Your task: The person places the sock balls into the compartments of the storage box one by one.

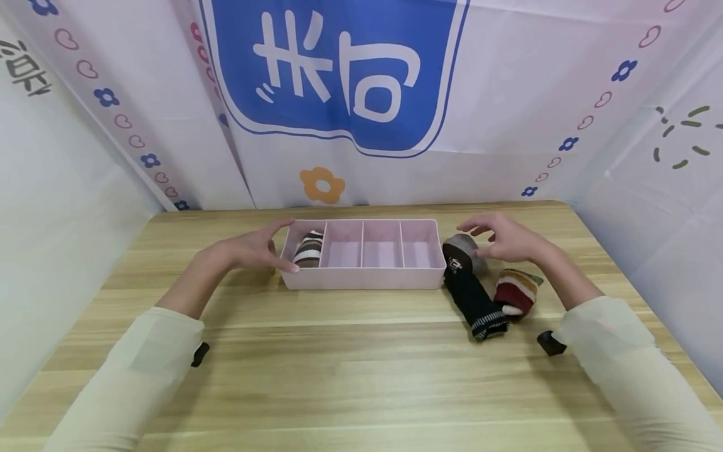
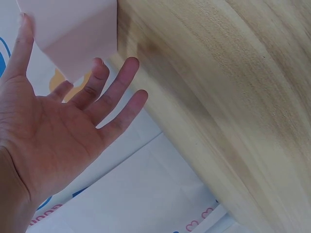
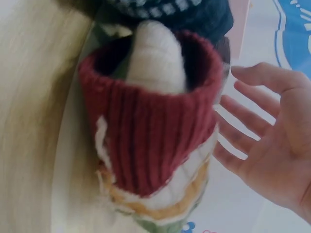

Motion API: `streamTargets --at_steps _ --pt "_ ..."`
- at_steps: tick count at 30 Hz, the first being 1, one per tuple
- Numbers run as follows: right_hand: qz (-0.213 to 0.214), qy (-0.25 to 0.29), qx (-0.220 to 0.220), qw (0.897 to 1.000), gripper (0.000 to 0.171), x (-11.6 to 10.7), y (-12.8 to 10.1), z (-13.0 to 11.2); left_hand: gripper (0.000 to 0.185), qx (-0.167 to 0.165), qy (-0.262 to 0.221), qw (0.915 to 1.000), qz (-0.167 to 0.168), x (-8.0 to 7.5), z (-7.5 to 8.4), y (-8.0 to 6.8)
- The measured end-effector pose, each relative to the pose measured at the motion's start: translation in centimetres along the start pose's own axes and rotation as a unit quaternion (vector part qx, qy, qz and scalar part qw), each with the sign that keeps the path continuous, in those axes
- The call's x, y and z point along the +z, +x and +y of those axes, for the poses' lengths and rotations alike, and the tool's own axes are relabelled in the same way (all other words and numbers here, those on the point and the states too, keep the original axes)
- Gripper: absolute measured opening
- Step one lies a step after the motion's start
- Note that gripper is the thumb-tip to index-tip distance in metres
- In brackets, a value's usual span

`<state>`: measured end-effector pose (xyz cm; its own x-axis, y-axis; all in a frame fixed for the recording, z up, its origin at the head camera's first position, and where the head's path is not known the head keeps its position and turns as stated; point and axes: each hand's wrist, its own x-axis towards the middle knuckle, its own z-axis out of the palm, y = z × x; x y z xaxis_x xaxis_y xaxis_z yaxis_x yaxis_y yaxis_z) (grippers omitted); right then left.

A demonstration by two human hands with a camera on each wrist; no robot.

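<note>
A pale pink divided box has a striped rolled sock in its leftmost compartment; the other compartments hold nothing. My left hand spans the box's left end, its thumb touching the front corner and its index finger at the back corner. The other fingers are spread and free. My right hand hovers beside a grey-and-dark rolled sock, fingers loosely bent with nothing in them. A black sock with a patterned cuff lies against that one. Nearer me lies a maroon, striped rolled sock.
The wooden table extends in front of the box. Behind it hangs a white printed cloth, with more cloth on both sides. Black straps show at the sleeves.
</note>
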<state>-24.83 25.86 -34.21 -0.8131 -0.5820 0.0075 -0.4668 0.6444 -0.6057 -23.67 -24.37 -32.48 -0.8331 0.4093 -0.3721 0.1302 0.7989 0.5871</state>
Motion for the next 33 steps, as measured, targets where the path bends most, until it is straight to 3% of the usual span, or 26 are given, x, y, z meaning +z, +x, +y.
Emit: streamTargets --at_steps 5,10,33 --pt "-0.051 0.029 -0.002 0.998 0.066 0.2 -0.2 0.9 0.120 -0.002 0.002 1.0000 0.000 0.1 0.1 0.1" --pt "-0.075 0.028 -0.005 0.997 0.079 0.3 -0.2 1.2 0.119 -0.004 -0.001 1.0000 0.000 0.2 0.2 0.1" --pt "-0.027 0.038 0.008 0.999 0.072 0.7 0.0 3.1 0.120 0.005 0.008 1.0000 0.002 0.0 0.0 0.0"
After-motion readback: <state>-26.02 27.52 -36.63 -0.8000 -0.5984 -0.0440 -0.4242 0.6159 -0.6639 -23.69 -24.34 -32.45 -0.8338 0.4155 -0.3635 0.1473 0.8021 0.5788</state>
